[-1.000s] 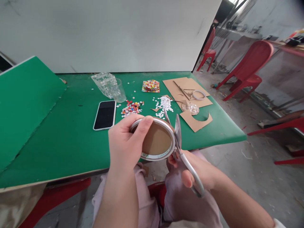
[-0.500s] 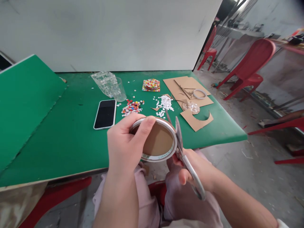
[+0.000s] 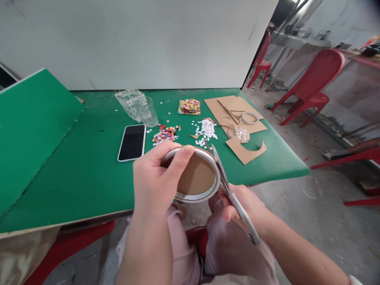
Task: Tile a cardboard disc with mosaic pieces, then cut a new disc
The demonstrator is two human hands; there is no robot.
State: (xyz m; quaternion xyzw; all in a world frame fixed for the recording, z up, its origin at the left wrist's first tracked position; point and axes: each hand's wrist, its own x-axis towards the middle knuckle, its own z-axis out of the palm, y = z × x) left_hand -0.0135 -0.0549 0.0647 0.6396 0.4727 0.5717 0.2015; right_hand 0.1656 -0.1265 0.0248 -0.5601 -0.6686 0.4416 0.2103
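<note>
Fingers of left hand (image 3: 153, 178) pinch tape roll (image 3: 204, 194) against cardboard (image 3: 196, 174), thumb over rim, likely stopping slippage; fingers of right hand (image 3: 249, 202) grip scissors (image 3: 242, 211), blades just beyond them, beside rim, which probably steers blades.

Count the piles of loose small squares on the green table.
2: a multicoloured pile beside the phone, and a white pile nearer the cardboard. The left hand could hide more.
</note>
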